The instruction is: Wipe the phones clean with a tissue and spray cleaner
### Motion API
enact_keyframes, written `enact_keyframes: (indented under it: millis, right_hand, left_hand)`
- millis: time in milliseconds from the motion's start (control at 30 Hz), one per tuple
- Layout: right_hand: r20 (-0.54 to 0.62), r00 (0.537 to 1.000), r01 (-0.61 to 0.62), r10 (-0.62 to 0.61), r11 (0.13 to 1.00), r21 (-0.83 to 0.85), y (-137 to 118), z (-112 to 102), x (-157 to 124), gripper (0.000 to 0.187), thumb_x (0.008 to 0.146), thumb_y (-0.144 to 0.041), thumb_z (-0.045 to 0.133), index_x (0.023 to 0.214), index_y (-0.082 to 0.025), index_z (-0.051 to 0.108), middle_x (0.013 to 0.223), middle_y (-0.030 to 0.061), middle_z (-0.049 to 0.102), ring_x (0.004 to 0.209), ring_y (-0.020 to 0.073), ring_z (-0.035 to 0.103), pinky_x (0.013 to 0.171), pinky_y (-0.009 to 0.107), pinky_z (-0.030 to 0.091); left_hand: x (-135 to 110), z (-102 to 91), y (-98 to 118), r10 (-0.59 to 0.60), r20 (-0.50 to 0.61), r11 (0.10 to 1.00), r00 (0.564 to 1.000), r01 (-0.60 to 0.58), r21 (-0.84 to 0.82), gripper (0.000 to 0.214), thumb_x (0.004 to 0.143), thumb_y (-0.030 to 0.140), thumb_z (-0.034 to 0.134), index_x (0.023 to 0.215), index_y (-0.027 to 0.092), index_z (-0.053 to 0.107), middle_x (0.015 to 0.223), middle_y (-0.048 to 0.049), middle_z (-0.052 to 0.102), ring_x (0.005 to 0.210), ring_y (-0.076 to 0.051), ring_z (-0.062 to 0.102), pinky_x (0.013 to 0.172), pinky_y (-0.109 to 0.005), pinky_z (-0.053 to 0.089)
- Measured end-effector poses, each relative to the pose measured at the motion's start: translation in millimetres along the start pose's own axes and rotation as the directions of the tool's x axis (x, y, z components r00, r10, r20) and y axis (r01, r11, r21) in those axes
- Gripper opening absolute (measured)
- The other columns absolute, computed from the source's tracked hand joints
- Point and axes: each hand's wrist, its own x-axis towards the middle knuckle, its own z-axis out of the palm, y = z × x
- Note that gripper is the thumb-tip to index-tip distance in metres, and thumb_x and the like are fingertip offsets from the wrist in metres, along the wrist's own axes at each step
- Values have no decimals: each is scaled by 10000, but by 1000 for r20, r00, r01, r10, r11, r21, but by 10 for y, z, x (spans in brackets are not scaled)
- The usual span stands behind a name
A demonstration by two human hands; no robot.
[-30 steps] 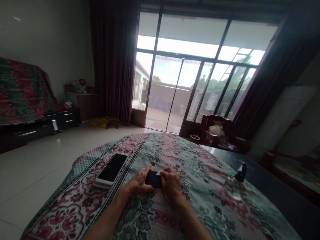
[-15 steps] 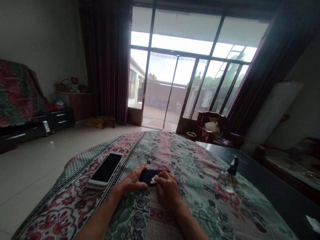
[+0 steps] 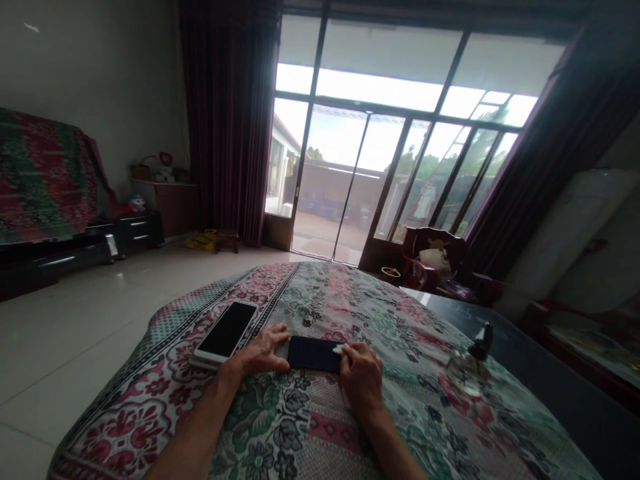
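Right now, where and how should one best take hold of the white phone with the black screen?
Probably the white phone by the middle of its two long edges, coming from above. It lies flat, black screen up, so pinching across its narrow width should spare the screen. The left hand is the nearer one, its wrist by the phone's near end.

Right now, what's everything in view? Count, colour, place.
Slab: 1, dark blue, picture's centre
Scrap: 1, white, at the slab's right end
Phone: 1, white, left of the slab
Cloth: 1, green, pink, grey, under phone
Bottle: 1, clear, black top, cloth's right
Table: 1, dark, right of the cloth
Glass doors: 1 set, dark-framed, background
Curtains: 2, purple, either side of the doors
Chair: 1, dark red, near right curtain
Cabinet: 1, black, left
Bundle: 1, yellow, below left curtain
Left hand: 1, bare, by the slab
Right hand: 1, bare, holding scrap
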Motion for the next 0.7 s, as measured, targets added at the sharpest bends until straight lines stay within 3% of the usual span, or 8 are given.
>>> enact_keyframes:
  millis: [267, 500, 700]
  right_hand:
    - [66, 992, 112, -110, 993, -37, -316, 106, 44, 228, 843, -163, 479, 895, -251, 682, 998, 50, 621, 916, 221, 537, 809, 343, 308]
    - [124, 964, 227, -237, 970, 85, -685, 247, 25, 191, 812, -176, 535, 932, -255, 661, 1021, 32, 602, 963, 209, 499, 819, 330, 289]
    - [132, 943, 279, -305, 942, 184, -659, 167, -74, 230, 816, -185, 554, 976, -306, 665, 1033, -2, 603, 945, 185, 492, 817, 320, 290]
  left_hand:
    - [19, 10, 62, -12, 60, 999, 998, 10, 33, 767, 591, 296, 687, 1328, 193, 502, 1473, -91, 374, 1376, -329, 249, 1126, -407, 229]
    - [67, 77, -53, -7, 49, 999, 999, 5, 44, 753, 605, 322, 688, 1328, 224, 501, 1480, -68, 367, 1373, -321, 261, 1130, -421, 225]
    - [64, 21, -9, -13, 77, 1000, 997, 10, 29, 737, 611, 326, 700, 1317, 217, 516, 1475, -81, 370, 1378, -326, 254, 1137, -421, 216]
